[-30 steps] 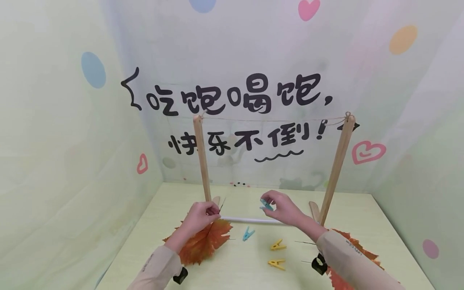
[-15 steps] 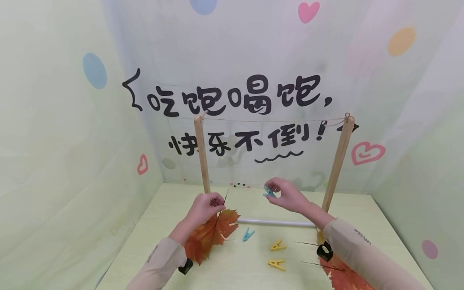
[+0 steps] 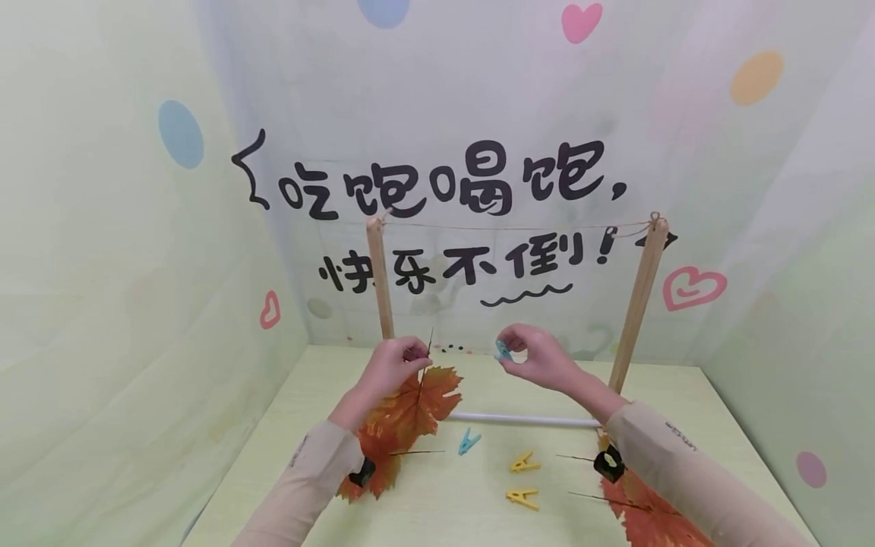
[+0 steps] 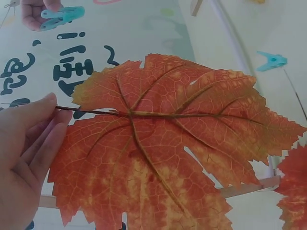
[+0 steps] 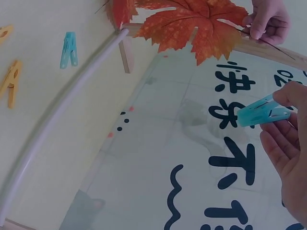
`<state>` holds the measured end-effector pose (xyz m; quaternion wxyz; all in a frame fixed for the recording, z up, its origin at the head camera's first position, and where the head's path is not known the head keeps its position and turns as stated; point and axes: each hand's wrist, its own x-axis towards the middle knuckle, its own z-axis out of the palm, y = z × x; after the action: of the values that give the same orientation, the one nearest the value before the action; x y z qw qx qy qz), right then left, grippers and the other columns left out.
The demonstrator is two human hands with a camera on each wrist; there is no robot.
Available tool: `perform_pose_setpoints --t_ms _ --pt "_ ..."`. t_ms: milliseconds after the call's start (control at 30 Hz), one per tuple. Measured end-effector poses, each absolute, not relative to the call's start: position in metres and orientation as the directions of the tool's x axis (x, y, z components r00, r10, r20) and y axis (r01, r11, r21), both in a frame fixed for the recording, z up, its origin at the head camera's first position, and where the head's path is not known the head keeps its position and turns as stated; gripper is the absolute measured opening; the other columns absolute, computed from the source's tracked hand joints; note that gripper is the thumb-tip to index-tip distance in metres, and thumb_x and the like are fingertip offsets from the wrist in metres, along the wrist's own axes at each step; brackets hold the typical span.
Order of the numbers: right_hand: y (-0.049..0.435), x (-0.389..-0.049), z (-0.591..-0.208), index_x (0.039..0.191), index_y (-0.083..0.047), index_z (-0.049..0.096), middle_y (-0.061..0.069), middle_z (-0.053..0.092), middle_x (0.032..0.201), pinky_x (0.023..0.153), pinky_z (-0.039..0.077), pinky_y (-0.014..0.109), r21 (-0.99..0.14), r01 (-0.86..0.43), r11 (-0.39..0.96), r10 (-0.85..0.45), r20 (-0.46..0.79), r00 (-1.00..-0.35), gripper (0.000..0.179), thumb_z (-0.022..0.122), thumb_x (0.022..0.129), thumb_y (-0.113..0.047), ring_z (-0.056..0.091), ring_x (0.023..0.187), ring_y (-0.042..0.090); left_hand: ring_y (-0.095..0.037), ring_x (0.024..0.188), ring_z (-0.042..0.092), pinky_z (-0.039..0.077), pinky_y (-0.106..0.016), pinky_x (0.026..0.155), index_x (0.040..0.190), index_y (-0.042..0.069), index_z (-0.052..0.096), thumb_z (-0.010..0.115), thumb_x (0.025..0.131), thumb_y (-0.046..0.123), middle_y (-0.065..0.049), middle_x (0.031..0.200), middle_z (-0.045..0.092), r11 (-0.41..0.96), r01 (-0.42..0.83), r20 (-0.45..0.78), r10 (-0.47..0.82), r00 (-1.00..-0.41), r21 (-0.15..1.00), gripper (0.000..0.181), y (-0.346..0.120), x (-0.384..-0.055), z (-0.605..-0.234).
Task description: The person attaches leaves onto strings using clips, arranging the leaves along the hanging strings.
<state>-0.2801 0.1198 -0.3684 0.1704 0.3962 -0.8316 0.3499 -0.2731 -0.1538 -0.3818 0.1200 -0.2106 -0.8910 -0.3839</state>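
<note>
In the head view my left hand [image 3: 393, 368] pinches the thin dark stem of an orange-red maple leaf [image 3: 427, 403], which hangs below the fingers. The left wrist view shows the whole leaf [image 4: 158, 129] with its veined face, its stem between thumb and fingers. My right hand [image 3: 543, 361] is raised a little to the right, pinching a blue clothespin [image 3: 502, 350] between thumb and fingers. Up close in the right wrist view, that clothespin [image 5: 261, 112] points toward the leaf side, apart from it. Both hands are below a string [image 3: 506, 227] tied between two wooden posts.
The left post [image 3: 380, 281] and right post [image 3: 639, 304] stand joined low by a white rod [image 3: 522, 418]. On the table lie another blue clothespin [image 3: 468, 441], a yellow clothespin [image 3: 525, 462] and a second yellow clothespin [image 3: 522, 498]. More leaves lie at left [image 3: 376, 463] and right [image 3: 656, 516].
My left hand has lifted the maple leaf up and slightly right, uncovering another leaf beneath. My right hand has risen with the blue clothespin.
</note>
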Motion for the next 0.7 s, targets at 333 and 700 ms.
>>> perform_pose_setpoints --t_ms 333,700 --pt "0.115 -0.283 -0.356 0.091 0.003 0.059 0.009 0.062 0.083 0.067 0.052 0.025 -0.416 -0.816 0.401 -0.542 0.61 -0.578 0.023 0.072 0.073 0.001 0.062 0.075 0.019 -0.013 0.067 0.059 0.05 -0.023 0.059 0.082 0.004 0.066 0.068 0.081 0.01 -0.004 0.076 0.066 0.613 0.515 0.469 0.253 -0.846 0.599 0.006 -0.15 -0.287 -0.353" --pt "0.114 -0.285 -0.339 0.088 0.001 0.058 0.008 0.062 0.081 0.067 0.053 0.025 -0.513 -0.787 0.343 -0.534 0.582 -0.613 0.022 0.068 0.07 0.006 0.062 0.073 0.019 -0.016 0.067 0.061 0.051 -0.024 0.058 0.082 0.001 0.066 0.069 0.079 0.008 -0.009 0.077 0.067 0.562 0.572 0.593 0.169 -0.787 0.598 0.008 -0.144 -0.297 -0.321"
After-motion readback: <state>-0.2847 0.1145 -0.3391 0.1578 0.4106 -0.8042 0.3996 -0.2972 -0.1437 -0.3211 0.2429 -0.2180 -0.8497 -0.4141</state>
